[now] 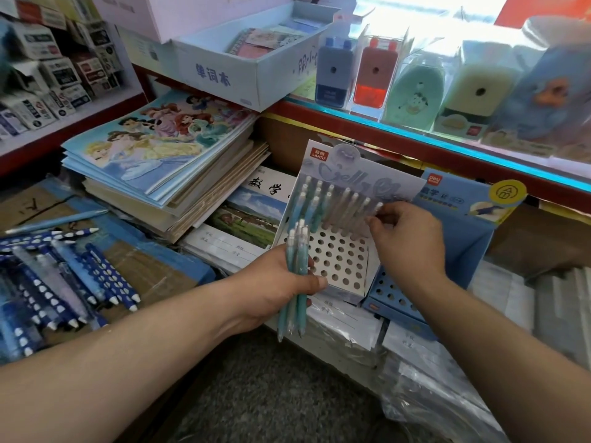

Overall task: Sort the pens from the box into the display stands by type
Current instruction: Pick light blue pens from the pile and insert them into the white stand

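Observation:
My left hand point(281, 282) grips a bundle of pale teal pens point(295, 270), tips down, just left of a white display stand point(339, 257) with a perforated top. Several pens point(332, 206) stand upright in the stand's back rows. My right hand point(406, 238) pinches the top of the rightmost upright pen point(375, 209) in that stand. A second, blue display stand point(460, 238) with holes sits right behind and beside the white one, partly hidden by my right hand. At the far left a pile of blue dotted pens point(64, 276) lies on a flattened cardboard box point(150, 266).
Stacks of notebooks point(166, 174) and exercise books point(243, 225) lie behind the white stand. A red-edged glass counter point(415, 135) carries boxed pencil sharpeners. Plastic-wrapped packs point(431, 362) fill the lower right. Grey floor point(271, 394) shows between my arms.

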A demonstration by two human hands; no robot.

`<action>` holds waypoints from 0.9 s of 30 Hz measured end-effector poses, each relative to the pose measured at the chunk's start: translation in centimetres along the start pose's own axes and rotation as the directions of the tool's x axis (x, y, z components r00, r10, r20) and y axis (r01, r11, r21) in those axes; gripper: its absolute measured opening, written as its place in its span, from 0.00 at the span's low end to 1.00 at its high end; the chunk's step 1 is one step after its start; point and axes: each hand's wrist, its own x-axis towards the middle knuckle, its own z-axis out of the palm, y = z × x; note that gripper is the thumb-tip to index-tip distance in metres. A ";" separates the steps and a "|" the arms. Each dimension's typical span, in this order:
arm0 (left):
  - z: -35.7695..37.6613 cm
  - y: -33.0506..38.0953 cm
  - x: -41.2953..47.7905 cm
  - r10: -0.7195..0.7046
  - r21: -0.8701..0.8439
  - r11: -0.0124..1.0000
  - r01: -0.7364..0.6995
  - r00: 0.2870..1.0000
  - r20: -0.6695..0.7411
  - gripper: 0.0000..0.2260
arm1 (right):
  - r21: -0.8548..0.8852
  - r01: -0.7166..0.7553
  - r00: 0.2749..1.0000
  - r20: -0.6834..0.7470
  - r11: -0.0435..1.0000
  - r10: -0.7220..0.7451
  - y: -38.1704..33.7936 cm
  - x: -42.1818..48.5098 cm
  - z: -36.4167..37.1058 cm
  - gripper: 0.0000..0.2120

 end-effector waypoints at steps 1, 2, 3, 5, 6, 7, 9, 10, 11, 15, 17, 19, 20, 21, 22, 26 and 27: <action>0.0 0.0 0.0 0.000 0.005 1.000 0.000 1.000 0.004 0.10 | -0.040 0.008 1.000 0.004 0.999 -0.008 0.0 0.1 0.0 0.06; 0.0 -0.1 0.0 0.000 0.011 1.000 0.000 1.000 0.005 0.10 | -0.082 0.014 1.000 0.014 0.997 -0.013 0.0 0.3 0.0 0.06; 0.0 -0.1 0.0 0.000 0.014 1.000 0.000 1.000 0.005 0.10 | -0.112 0.019 0.999 0.028 0.994 -0.016 0.0 0.4 0.0 0.07; 0.1 -0.1 -0.1 0.002 0.005 1.000 -0.002 1.000 0.006 0.10 | -0.093 0.011 0.998 0.055 0.996 -0.006 0.0 0.5 -0.4 0.07; 0.2 -0.1 -0.1 0.003 -0.001 1.000 -0.003 1.000 0.005 0.10 | -0.055 -0.004 0.998 0.062 0.998 0.007 -0.2 0.4 -0.8 0.08; 0.2 -0.1 -0.1 0.004 -0.004 1.000 -0.004 1.000 0.003 0.10 | -0.024 -0.018 0.998 0.062 1.000 0.019 -0.5 0.2 -1.3 0.09; 0.2 0.0 -0.1 0.009 -0.006 1.000 -0.009 1.000 0.012 0.10 | 0.028 -0.027 0.997 0.074 0.999 0.025 -1.2 -0.4 -2.6 0.10; 0.2 0.0 -0.1 0.019 -0.007 1.000 -0.019 0.999 0.030 0.09 | 0.078 -0.043 0.992 0.118 0.996 0.034 -1.8 -1.0 -3.3 0.11; 0.2 0.1 -0.1 0.035 -0.007 0.999 -0.034 0.997 0.062 0.09 | 0.144 -0.075 0.978 0.203 0.987 0.044 -2.6 -1.6 -4.0 0.13; 0.7 0.4 -0.6 0.086 0.066 0.993 -0.099 0.980 0.177 0.12 | 0.293 -0.158 0.856 0.517 0.943 -0.018 -5.0 -4.4 -4.4 0.14; 0.9 0.5 -0.7 0.117 0.098 0.985 -0.143 0.966 0.230 0.14 | 0.301 -0.152 0.846 0.532 0.941 -0.034 -5.2 -5.0 -3.4 0.14; 1.1 0.5 -0.8 0.119 0.075 0.987 -0.144 0.958 0.263 0.15 | 0.302 -0.157 0.845 0.534 0.940 -0.031 -5.0 -5.2 -2.7 0.14; 1.2 0.5 -0.9 0.104 0.049 0.991 -0.122 0.958 0.267 0.13 | 0.298 -0.176 0.841 0.540 0.938 -0.014 -4.9 -5.1 -2.6 0.14; 1.2 0.6 -1.0 0.082 0.009 0.996 -0.088 0.957 0.278 0.12 | 0.300 -0.204 0.835 0.550 0.932 0.006 -4.7 -5.0 -2.6 0.14; 1.3 0.8 -1.1 0.055 -0.046 0.998 -0.044 0.957 0.285 0.12 | 0.309 -0.238 0.825 0.564 0.921 0.024 -4.6 -4.8 -2.8 0.13; 0.9 1.4 -1.1 -0.052 -0.220 0.969 0.114 0.961 0.272 0.15 | 0.345 -0.341 0.812 0.576 0.875 0.089 -3.9 -4.0 -3.3 0.09; 0.9 1.6 -1.0 -0.068 -0.236 0.963 0.130 0.964 0.256 0.13 | 0.368 -0.352 0.827 0.553 0.860 0.101 -3.6 -3.7 -3.5 0.08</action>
